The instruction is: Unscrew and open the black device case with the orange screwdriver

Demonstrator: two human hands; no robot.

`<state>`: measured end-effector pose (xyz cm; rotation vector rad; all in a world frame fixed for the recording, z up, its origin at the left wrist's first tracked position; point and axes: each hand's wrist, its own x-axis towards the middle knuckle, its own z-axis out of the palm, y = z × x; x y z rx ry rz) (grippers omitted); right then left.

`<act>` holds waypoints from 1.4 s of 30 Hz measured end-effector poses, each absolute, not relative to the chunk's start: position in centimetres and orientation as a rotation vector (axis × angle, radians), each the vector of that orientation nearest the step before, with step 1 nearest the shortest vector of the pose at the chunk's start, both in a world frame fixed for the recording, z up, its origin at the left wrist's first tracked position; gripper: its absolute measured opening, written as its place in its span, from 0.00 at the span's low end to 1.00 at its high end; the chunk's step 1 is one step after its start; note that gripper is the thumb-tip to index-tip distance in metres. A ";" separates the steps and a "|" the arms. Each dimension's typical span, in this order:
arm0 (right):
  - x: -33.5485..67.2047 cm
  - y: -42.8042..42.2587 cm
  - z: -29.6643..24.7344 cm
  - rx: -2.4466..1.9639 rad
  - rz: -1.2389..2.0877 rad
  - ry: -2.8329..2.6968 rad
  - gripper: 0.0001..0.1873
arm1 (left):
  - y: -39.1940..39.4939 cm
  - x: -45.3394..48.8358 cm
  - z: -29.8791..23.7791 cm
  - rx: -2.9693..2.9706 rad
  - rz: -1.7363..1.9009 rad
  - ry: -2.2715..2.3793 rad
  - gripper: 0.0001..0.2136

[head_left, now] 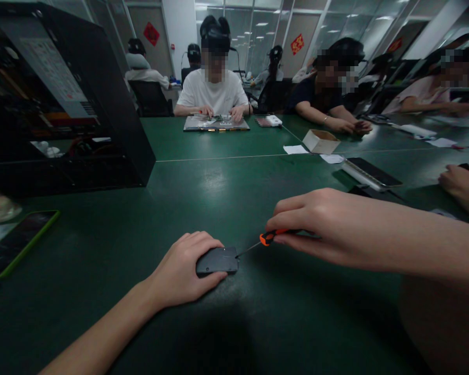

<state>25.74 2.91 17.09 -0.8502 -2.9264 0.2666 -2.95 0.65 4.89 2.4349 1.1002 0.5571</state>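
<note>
Head view. Left hand (pixel 183 271) — fingers curled over the left end of a small dark casing (pixel 218 260), pinning it flat on the green table (pixel 226 187), centre-front. Right hand (pixel 316 224) closed in a pinch on a slim screwdriver (pixel 268 237) w/ orange collar. The shaft runs left and slightly down, its tip meeting the casing's upper-right corner — whether it sits in a screw cannot be told, as the pic is too dark.

Far left: black cabinet (pixel 62 104); in front of it, a phone in a green bumper (pixel 15 242), face up. Right of centre: cardboard box (pixel 320 140), second phone (pixel 373 173) and a co-worker's hand (pixel 463 185) at the frame edge. Opposite: a person in a white T-shirt (pixel 213 91), both hands on a flat tray (pixel 216 123).
</note>
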 end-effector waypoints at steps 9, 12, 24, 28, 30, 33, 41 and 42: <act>25.9 2.8 17.2 -0.886 0.312 -2.940 0.11 | 0.7 -3.0 4.5 2.470 0.595 1.054 0.16; 25.9 2.9 17.2 -0.885 0.310 -2.946 0.11 | 0.7 -3.0 4.4 2.470 0.625 1.026 0.17; 25.8 3.5 16.5 -0.915 0.339 -2.951 0.10 | 0.7 -2.7 4.4 2.409 0.646 1.049 0.17; 26.2 4.0 15.5 -1.036 0.404 -2.916 0.10 | 0.7 -2.7 4.3 2.348 0.650 1.053 0.16; 26.7 4.3 14.8 -1.100 0.524 -2.854 0.12 | 0.7 -2.7 4.3 2.331 0.648 1.054 0.16; 27.8 4.8 12.6 -1.203 0.817 -2.697 0.17 | 0.7 -2.7 4.4 2.324 0.641 1.065 0.16; 29.5 3.7 8.6 -1.070 0.765 -2.599 0.20 | 0.7 -2.7 4.3 2.313 0.625 1.077 0.16; 29.3 3.1 9.1 -0.995 0.552 -2.654 0.18 | 0.7 -2.7 4.3 2.312 0.617 1.079 0.16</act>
